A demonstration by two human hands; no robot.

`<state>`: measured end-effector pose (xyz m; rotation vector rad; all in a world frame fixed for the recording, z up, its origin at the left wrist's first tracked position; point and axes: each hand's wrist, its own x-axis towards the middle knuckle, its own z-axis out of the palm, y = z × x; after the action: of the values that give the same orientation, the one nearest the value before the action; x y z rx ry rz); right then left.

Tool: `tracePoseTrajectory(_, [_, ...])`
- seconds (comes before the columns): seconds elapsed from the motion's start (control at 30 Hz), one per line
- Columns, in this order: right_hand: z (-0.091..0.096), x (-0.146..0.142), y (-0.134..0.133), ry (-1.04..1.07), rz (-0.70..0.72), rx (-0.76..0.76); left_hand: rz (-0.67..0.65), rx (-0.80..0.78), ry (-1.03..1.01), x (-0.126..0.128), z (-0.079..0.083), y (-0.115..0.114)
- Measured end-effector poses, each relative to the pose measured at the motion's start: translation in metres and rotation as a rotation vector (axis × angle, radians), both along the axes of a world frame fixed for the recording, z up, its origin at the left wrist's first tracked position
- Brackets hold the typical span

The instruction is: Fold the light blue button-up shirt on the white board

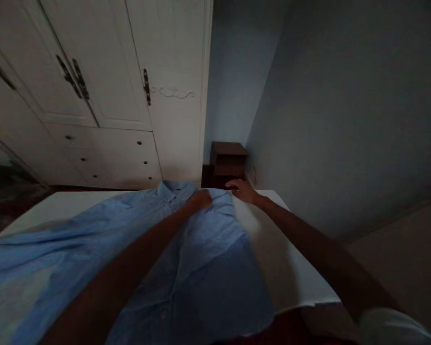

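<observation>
A light blue button-up shirt [211, 239] lies front side up, its collar [175, 190] toward the far edge of a white-topped table [283, 244]. One long sleeve stretches out to the left; the other sleeve is not visible. My left hand [202, 199] reaches across the shirt, its fingers closed on the cloth at the shoulder just right of the collar. At the outer corner of that same shoulder, my right hand [243, 190] has its thumb and fingers bent around the edge, seemingly pinching it. Small folds run between both hands. My left forearm covers part of the shirt front.
Beyond the table stands a white wardrobe [175, 129] with dark handles and several drawers. A small brown cabinet [229, 158] sits in the corner behind my right hand. A grey wall [345, 120] rises on the right. The room is dim.
</observation>
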<state>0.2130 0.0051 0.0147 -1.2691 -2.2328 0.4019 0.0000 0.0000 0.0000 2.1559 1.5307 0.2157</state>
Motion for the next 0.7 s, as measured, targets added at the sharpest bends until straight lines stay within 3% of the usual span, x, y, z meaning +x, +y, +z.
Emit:
tracePoseTrajectory(0.13, [-0.003,0.005,-0.042,0.031,-0.047,-0.027,0.007,0.021,-0.047,0.015,0.007,0.003])
tracePoseTrajectory(0.23, [-0.010,0.008,-0.082,0.080,-0.094,-0.169,0.017,0.016,-0.087,0.033,0.011,0.009])
tracePoseTrajectory(0.33, [-0.017,0.006,-0.125,0.185,-0.143,-0.266,0.002,-0.038,-0.091,0.052,0.011,0.015])
tracePoseTrajectory(0.47, [-0.025,-0.003,-0.171,0.266,-0.201,-0.284,0.004,-0.101,-0.044,0.063,0.006,0.020])
tracePoseTrajectory(0.57, [-0.030,-0.008,-0.189,0.221,-0.246,-0.256,0.054,-0.110,-0.001,0.054,0.004,0.022])
tracePoseTrajectory(0.7, [-0.033,-0.012,-0.191,0.096,-0.362,-0.236,0.087,-0.055,0.026,0.034,0.001,0.023])
